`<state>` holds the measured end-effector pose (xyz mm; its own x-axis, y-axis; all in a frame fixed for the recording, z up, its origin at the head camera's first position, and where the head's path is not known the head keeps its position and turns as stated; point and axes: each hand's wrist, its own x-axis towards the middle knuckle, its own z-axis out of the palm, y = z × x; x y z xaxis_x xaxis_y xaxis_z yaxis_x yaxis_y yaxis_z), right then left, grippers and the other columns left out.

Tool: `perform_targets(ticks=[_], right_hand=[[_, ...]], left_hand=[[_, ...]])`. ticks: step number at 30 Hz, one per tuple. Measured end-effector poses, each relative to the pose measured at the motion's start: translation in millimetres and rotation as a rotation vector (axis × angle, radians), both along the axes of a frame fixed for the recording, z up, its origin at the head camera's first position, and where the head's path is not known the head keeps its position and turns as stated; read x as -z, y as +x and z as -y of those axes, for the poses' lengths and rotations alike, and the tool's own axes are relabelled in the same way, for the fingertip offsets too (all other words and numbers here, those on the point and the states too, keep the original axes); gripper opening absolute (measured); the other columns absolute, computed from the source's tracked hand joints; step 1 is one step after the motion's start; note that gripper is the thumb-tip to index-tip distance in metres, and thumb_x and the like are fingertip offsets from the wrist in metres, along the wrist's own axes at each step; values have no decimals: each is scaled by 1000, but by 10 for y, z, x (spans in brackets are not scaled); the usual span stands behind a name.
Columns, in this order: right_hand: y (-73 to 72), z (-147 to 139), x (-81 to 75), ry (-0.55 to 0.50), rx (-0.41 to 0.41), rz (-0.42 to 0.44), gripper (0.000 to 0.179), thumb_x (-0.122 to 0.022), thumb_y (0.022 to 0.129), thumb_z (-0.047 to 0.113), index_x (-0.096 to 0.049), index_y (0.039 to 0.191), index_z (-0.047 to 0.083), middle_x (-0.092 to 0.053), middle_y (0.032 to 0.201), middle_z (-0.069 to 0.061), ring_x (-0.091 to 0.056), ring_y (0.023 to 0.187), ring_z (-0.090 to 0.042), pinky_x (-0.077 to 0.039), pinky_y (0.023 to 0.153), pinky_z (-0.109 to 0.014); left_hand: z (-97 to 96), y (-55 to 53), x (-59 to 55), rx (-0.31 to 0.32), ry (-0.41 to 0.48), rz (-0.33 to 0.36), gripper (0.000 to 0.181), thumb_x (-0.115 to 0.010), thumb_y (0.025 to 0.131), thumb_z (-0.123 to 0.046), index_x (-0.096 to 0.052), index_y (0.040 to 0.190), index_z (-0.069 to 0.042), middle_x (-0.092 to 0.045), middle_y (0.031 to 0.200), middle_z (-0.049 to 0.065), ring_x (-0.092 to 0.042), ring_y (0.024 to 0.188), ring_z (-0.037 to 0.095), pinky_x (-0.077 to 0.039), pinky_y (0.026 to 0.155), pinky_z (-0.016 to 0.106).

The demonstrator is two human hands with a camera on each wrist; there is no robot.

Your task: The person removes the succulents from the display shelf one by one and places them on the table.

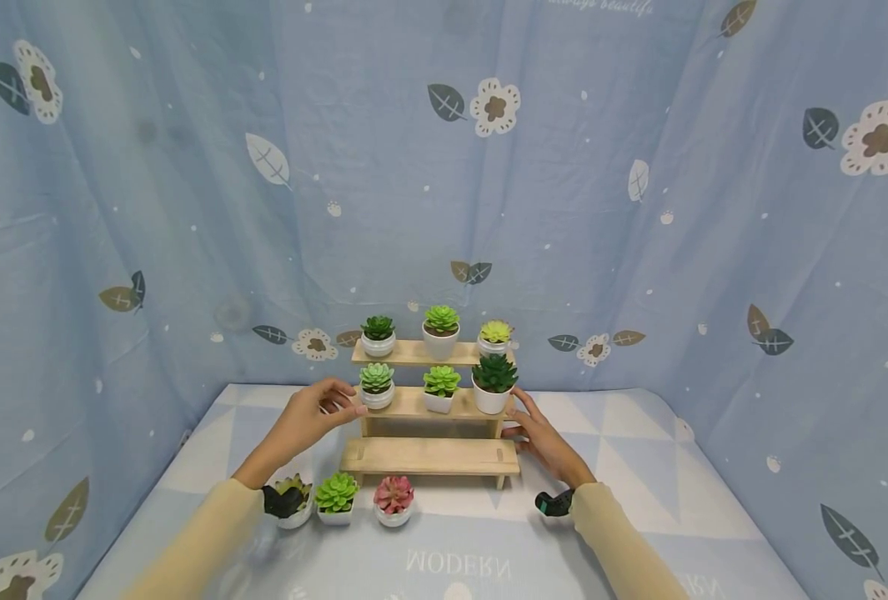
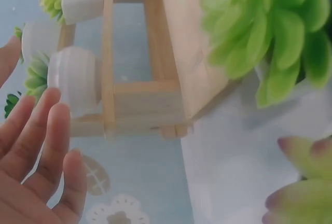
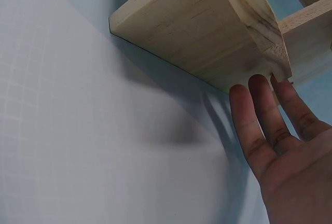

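A three-tier wooden stand (image 1: pixel 428 456) holds potted succulents on its upper two tiers; the lowest tier is bare. My left hand (image 1: pixel 312 417) is at the left end of the middle tier, beside a pale green succulent in a ribbed white pot (image 1: pixel 376 397). In the left wrist view its fingers (image 2: pixel 58 130) are extended near that pot; whether they touch it, I cannot tell. My right hand (image 1: pixel 544 437) is at the stand's right side, near the dark green succulent (image 1: pixel 494 374). Its straight fingertips (image 3: pixel 241 97) are against or very near the wooden end.
In front of the stand, at the left, are a reddish-tipped succulent (image 1: pixel 297 487) partly behind my left wrist, a bright green one (image 1: pixel 337 493) and a pink one (image 1: pixel 394 495). A blue patterned curtain (image 1: pixel 564 208) hangs behind the table (image 1: pixel 601 533).
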<state>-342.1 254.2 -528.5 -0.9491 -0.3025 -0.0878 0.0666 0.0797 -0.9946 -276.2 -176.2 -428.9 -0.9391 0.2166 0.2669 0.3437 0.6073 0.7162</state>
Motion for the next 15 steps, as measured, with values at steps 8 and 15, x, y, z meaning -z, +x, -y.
perform_targets(ticks=[8,15], right_hand=[[-7,9,-11,13,14,4,71,-57,103,54,-19,162,42,-33,160,-14,-58,119,-32,-48,84,-40],[-32,2,27,1,4,4,73,-55,104,53,-16,163,39,-29,161,-15,-58,118,-31,-48,84,-40]], left_hand=[[-30,-135,-3,-20,57,65,59,-79,91,-44,-58,135,-10,-66,114,6,-61,95,24,-52,75,40],[-85,-245,60,-27,75,85,68,-81,87,-51,-56,137,-12,-61,123,8,-60,101,25,-53,79,40]])
